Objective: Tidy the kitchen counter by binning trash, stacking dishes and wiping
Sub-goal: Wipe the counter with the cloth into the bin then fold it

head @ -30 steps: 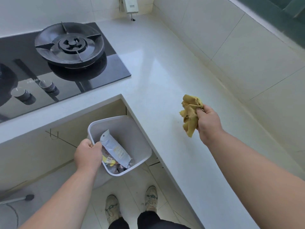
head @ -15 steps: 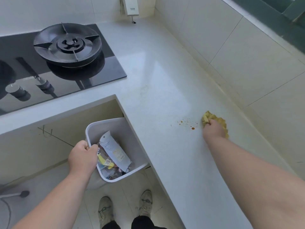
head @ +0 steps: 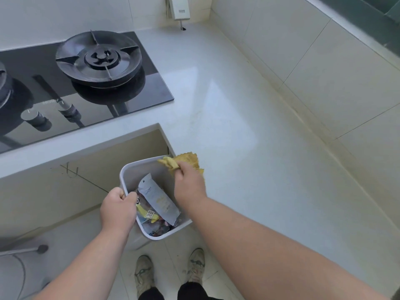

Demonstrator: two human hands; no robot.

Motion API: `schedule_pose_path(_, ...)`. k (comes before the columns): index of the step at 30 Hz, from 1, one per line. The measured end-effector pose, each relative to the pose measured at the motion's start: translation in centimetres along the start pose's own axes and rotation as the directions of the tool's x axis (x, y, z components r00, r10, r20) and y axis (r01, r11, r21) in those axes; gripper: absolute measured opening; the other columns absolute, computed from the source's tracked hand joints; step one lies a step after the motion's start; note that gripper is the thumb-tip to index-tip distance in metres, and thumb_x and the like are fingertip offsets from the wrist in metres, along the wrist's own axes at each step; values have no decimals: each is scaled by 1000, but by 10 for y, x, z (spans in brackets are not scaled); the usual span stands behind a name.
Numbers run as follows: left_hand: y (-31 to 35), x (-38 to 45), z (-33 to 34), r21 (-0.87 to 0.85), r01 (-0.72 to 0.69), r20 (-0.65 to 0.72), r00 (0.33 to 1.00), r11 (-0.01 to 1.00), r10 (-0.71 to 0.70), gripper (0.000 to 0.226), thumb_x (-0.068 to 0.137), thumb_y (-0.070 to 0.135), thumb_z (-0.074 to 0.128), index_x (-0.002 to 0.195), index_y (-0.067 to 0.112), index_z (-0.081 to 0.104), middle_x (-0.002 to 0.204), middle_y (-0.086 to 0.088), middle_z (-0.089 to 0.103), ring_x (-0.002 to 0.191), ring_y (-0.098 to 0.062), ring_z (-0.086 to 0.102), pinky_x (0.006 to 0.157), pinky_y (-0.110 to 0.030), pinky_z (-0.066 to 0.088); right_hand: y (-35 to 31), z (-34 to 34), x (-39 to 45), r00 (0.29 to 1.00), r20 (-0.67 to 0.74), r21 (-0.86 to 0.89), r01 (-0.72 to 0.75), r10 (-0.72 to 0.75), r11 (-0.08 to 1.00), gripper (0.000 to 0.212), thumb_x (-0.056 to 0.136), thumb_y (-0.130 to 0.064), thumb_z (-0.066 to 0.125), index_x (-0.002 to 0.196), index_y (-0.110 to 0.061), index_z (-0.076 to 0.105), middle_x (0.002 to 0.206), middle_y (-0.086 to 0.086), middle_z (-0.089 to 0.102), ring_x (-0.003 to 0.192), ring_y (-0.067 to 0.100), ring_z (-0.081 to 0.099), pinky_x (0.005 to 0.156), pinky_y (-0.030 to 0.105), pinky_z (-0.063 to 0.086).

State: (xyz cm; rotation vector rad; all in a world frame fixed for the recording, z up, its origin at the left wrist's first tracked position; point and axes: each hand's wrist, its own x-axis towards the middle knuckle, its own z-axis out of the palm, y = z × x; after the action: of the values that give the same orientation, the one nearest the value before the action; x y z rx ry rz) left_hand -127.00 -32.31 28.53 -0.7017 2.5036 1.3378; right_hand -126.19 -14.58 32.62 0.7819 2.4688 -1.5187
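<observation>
My left hand (head: 118,210) grips the near-left rim of a white plastic bin (head: 138,169), held against the counter's edge below its top. Inside the bin lie a white pouch (head: 159,200) and several colourful wrappers. My right hand (head: 189,184) is closed on a yellow cloth (head: 190,160) at the very edge of the white counter (head: 249,126), partly over the bin's far-right rim. No crumbs show on the counter.
A black glass gas hob (head: 97,61) with two knobs (head: 69,111) lies at the back left. Tiled walls close the right side and the back. A white wall device (head: 179,7) hangs in the far corner. My shoes (head: 168,271) stand on the tiled floor below.
My right hand has swept the cloth left across the counter, from the crumb spot near the wall to the edge over the bin. The orange crumbs are gone from the counter.
</observation>
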Motion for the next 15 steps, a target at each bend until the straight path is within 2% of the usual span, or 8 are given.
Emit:
schedule_pose_path(1,-1,0,-1,-6,6,2,1000,1000,-6,29,87,10,62,72,16,38,67,-10,40,64,-24,36,60,-37,31,-4,-6,3,999,-42,111,-18,22,994,28,110,-24,47,119,-30,73,104,1,74,102,24,66,93,38,53)
schedule_pose_path(3,-1,1,-2,-19,17,10,1000,1000,-17,29,88,10,61,72,17,37,67,-9,40,63,-24,35,60,-36,30,-12,-29,9,986,-146,306,-32,80,951,24,108,-17,50,106,-28,72,87,-10,72,82,11,65,78,27,53)
schedule_pose_path(6,-2,3,-5,-20,22,19,1000,1000,-21,32,88,11,61,71,18,34,66,-8,39,63,-24,34,60,-37,30,-16,-77,22,939,-333,388,54,85,920,28,108,-11,49,108,-28,70,90,-18,74,81,3,70,78,19,58)
schedule_pose_path(8,-2,6,-6,-32,32,28,999,999,-31,33,89,10,61,72,17,34,67,-8,38,63,-24,33,60,-38,29,-9,-102,36,908,-417,261,84,34,962,27,109,-17,49,114,-33,69,100,-20,72,92,-1,69,90,26,56)
schedule_pose_path(10,-1,7,-5,-43,36,36,999,998,-34,33,89,9,61,72,17,34,68,-9,38,63,-24,33,60,-37,28,1,-118,49,922,-386,178,56,18,982,26,109,-22,49,119,-35,69,106,-16,74,94,-2,69,92,27,53)
schedule_pose_path(11,-1,8,-4,-50,35,40,999,998,-33,32,89,8,61,72,16,34,68,-9,38,63,-24,33,60,-37,28,9,-121,56,937,-348,114,16,25,993,28,109,-23,48,123,-33,70,113,-9,76,97,3,71,94,29,52)
schedule_pose_path(13,2,7,-4,-46,30,48,998,998,-28,31,90,9,61,74,16,35,68,-9,38,62,-23,33,59,-36,27,22,-115,62,966,-257,-176,-79,32,981,33,110,-20,46,133,-23,69,134,8,71,118,25,68,103,35,47)
schedule_pose_path(15,3,8,-3,-43,19,57,998,999,-17,30,91,9,60,75,16,36,68,-8,39,61,-23,35,57,-35,28,31,-92,56,986,-160,-432,-115,50,895,37,110,-14,43,140,-17,65,161,15,52,149,40,43,122,46,29)
